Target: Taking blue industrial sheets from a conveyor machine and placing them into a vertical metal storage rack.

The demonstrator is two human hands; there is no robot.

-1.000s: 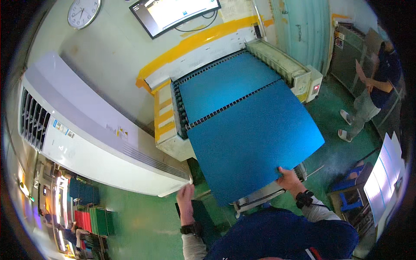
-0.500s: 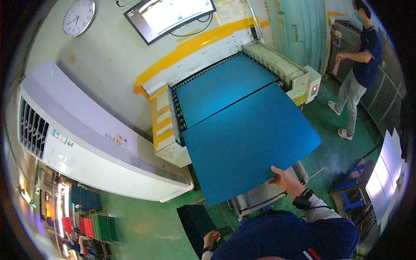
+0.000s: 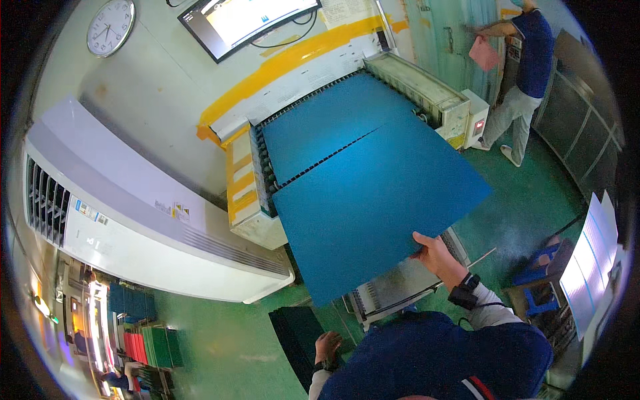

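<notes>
A large blue sheet (image 3: 380, 207) spans the front of a roller conveyor machine, its near part sticking out toward me. My right hand (image 3: 437, 257) grips its near edge, thumb on top and the other fingers hidden underneath. Farther in, a second blue sheet (image 3: 333, 123) lies on the rollers. A dark gap separates the two on the left, while on the right the near sheet covers it. My left hand (image 3: 328, 348) hangs low with curled fingers, beside a stack of dark sheets (image 3: 293, 340). Whether it holds anything is hidden.
The machine's side housings (image 3: 417, 87) flank the rollers. A metal frame (image 3: 393, 293) stands below the near sheet. At left lies a long white air conditioner (image 3: 153, 233). Pale glossy sheets (image 3: 587, 267) stand at right, near a blue stool (image 3: 540, 300). A co-worker (image 3: 530, 73) holds a pink sheet (image 3: 484, 53).
My right hand has moved slightly forward with the near blue sheet, whose far right edge now covers the gap. The left hand rose a little. The co-worker stepped away, lifting the pink sheet.
</notes>
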